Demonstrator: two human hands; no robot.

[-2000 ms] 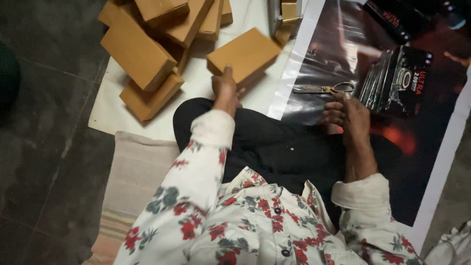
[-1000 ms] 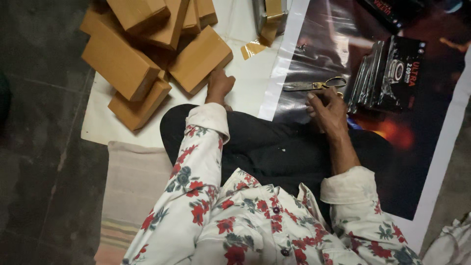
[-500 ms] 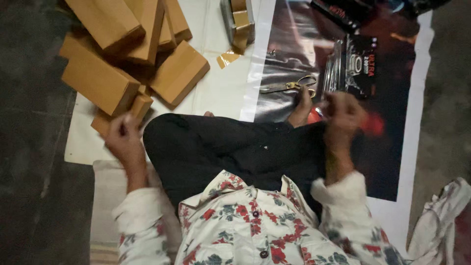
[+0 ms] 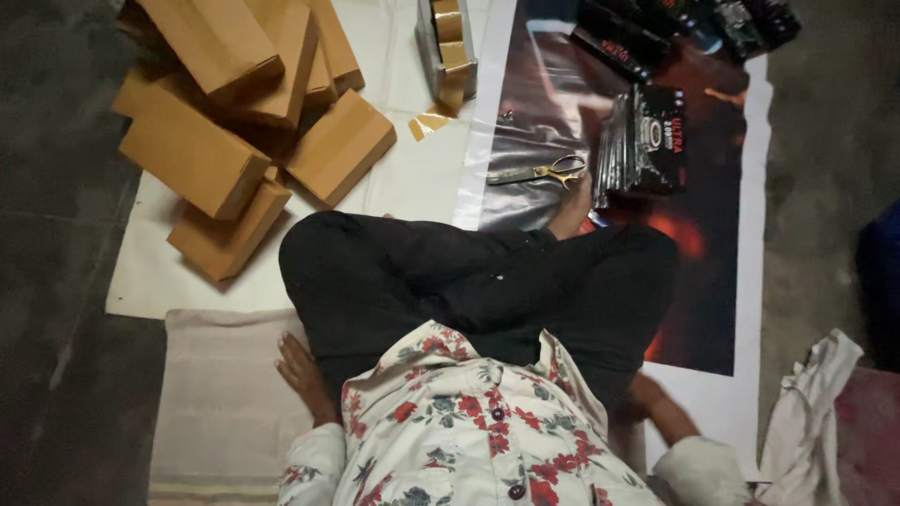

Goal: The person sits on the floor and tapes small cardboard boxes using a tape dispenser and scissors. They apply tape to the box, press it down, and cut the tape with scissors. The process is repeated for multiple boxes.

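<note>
Empty, both hands rest on the floor beside my hips: my left hand [image 4: 302, 373] lies flat, fingers loosely spread, on the pale mat [image 4: 220, 394]; my right hand [image 4: 656, 405] is partly hidden, so I cannot tell its shape. Well ahead of it, beyond my knee, lie gold-handled scissors [image 4: 542, 172], stiff, probably light, best taken by the loops.

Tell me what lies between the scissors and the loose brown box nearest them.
In the head view, only bare white sheet separates the scissors from that brown box; a gold tape scrap sits just above that stretch.
</note>
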